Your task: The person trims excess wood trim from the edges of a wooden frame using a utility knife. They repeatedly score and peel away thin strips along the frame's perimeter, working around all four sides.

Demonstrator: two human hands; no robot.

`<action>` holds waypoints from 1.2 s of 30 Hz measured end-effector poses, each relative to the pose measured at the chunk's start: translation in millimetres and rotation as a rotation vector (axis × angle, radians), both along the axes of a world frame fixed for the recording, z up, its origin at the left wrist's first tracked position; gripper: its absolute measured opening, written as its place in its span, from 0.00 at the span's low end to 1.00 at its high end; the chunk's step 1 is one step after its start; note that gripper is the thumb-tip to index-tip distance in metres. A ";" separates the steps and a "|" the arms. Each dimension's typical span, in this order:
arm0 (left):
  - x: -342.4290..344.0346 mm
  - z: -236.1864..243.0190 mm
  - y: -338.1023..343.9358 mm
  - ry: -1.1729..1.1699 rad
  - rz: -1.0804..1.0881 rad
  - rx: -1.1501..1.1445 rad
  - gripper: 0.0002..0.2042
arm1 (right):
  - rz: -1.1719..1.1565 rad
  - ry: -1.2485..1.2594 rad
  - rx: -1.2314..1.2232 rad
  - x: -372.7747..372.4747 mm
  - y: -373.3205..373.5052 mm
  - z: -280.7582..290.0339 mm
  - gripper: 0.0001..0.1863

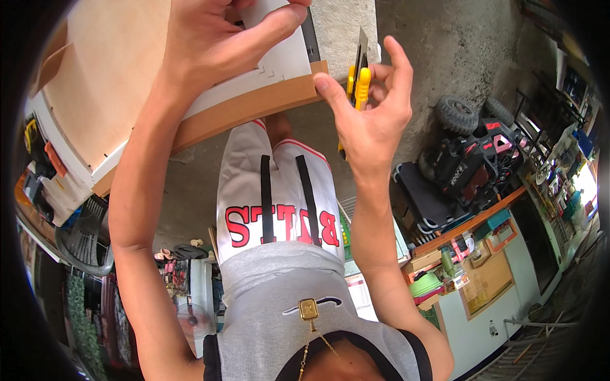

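My right hand (375, 117) is closed around a yellow utility knife (362, 86), its blade out and pointing up. The knife is held just right of the table corner, clear of the white sheet. At the top edge my left hand (203, 47) rests over the white sheet (283, 60), thumb stretched to the right and apart from the fingers. Most of those fingers are cut off by the picture's edge. A dark strip (310, 39) runs along the sheet's right side, near my left thumb.
The table's brown wooden edge (254, 106) lies in front of me, with a pale board (101, 82) at left. A black chair (86, 235) stands lower left. At right are a black toy vehicle (473, 152) and a cluttered shelf (445, 273).
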State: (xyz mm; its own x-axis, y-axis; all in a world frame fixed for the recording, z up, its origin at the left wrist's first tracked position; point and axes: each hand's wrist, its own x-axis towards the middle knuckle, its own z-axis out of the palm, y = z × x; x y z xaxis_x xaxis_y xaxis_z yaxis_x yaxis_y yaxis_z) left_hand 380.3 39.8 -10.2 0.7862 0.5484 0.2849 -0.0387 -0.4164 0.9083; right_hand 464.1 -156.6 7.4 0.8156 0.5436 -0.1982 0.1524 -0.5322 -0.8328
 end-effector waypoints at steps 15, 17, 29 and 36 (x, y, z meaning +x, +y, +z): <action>2.6 -1.5 -3.7 0.024 0.015 -0.045 0.04 | -0.044 -0.057 0.033 7.0 14.7 -0.7 0.48; 3.3 -5.2 -1.4 0.000 0.001 0.031 0.04 | -0.059 -0.032 0.039 3.4 9.5 -2.5 0.48; 3.6 -3.7 -1.3 -0.026 -0.008 0.008 0.04 | -0.055 0.020 -0.144 -16.4 -28.9 26.0 0.37; 4.3 -4.2 -5.4 -0.035 0.025 -0.043 0.04 | 0.235 -0.111 -0.123 -15.0 -16.8 35.4 0.17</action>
